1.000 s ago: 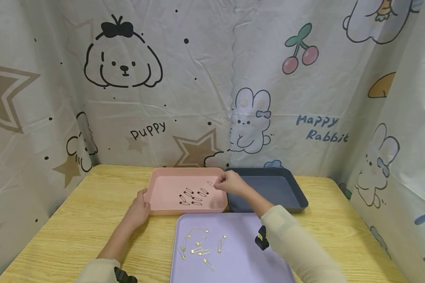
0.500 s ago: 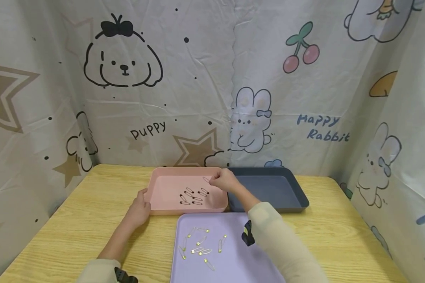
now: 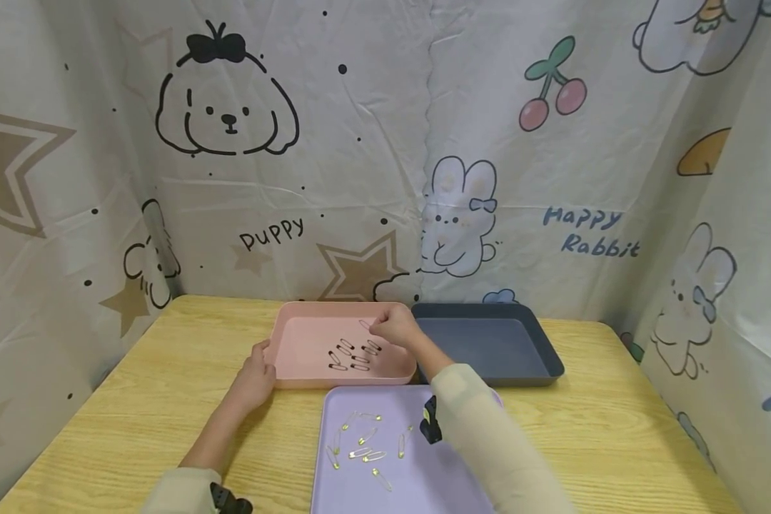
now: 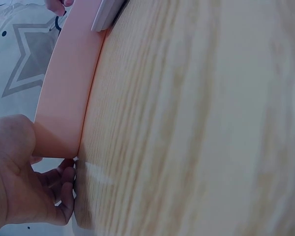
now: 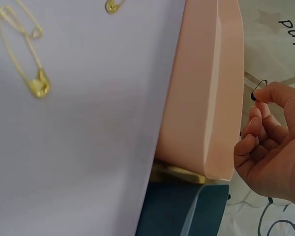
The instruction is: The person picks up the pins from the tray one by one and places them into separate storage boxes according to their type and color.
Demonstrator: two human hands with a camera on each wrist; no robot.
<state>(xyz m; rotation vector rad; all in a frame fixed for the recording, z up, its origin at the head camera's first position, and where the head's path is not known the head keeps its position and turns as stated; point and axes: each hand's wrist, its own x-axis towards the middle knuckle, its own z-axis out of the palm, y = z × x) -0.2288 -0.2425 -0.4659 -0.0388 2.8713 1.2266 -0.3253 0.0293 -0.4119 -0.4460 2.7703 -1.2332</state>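
My right hand (image 3: 395,327) pinches a black safety pin (image 5: 254,96) between thumb and fingertips, above the back right part of the pink tray (image 3: 302,335). Several black safety pins (image 3: 360,368) lie in that tray, grouped around its middle. At the tray's left end, my left hand (image 3: 255,371) holds its side; the left wrist view shows the thumb at the corner and the other fingers curled low beside it. Nearer to me, several gold safety pins (image 5: 41,86) lie scattered over the left half of the lilac tray (image 3: 424,492).
A dark blue tray (image 3: 482,343) stands right of the pink one, with bare floor inside. All three trays are on a wood-grain table (image 3: 135,400). A printed curtain (image 3: 353,171) rises behind the table and at both sides.
My right hand has moved left over the pink tray with the black safety pin still pinched. My left hand keeps its place at the tray's left end.
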